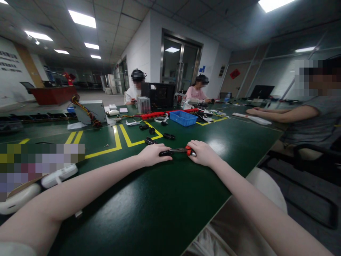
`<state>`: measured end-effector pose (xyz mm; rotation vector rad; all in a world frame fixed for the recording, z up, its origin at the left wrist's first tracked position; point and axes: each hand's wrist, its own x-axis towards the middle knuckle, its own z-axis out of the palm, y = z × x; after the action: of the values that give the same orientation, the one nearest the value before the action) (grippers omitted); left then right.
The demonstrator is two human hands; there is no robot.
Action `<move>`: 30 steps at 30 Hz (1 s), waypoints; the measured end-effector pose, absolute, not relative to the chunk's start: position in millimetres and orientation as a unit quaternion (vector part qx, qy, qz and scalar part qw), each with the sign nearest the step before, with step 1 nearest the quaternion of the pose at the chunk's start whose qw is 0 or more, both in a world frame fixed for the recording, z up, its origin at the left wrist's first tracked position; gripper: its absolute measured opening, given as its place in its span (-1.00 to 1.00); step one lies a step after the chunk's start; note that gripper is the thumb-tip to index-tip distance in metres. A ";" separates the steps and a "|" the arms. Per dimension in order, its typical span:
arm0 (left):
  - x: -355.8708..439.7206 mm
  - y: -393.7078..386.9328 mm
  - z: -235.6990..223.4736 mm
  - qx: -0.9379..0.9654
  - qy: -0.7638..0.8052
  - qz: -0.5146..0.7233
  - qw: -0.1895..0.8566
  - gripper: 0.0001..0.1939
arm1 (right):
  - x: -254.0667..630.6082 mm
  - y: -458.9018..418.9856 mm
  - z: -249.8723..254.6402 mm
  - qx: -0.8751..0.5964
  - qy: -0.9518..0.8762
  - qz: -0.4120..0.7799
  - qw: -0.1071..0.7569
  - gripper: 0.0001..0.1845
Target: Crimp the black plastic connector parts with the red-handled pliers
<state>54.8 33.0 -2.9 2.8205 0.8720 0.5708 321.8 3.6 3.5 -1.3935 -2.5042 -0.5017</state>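
At mid-frame, the left hand, nearly closed, pinches one black part; the right hand curls tight around one pair of red-handled pliers.

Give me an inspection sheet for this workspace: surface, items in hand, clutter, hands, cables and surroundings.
Surface: green table marked with yellow tape.
Items in hand: red-handled pliers, tip at a black part; contact unclear.
Clutter: loose black pieces; blue tray farther back.
Hands: left hand holds the black part; right hand grips the pliers' handles.
Cables: multicoloured wires against a metal box, left of view.
Surroundings: black computer case; person in white and person in pink across the table; person in grey at right.
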 end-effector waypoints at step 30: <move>53.7 32.2 -2.7 0.932 0.290 0.201 0.080 -0.50 | 319.3 -1.0 8.5 -0.472 -0.859 -0.141 0.139 -0.81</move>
<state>53.7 32.2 -2.7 2.7884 0.8668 0.6010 319.3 -1.0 8.5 -1.3656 -2.4831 -0.4073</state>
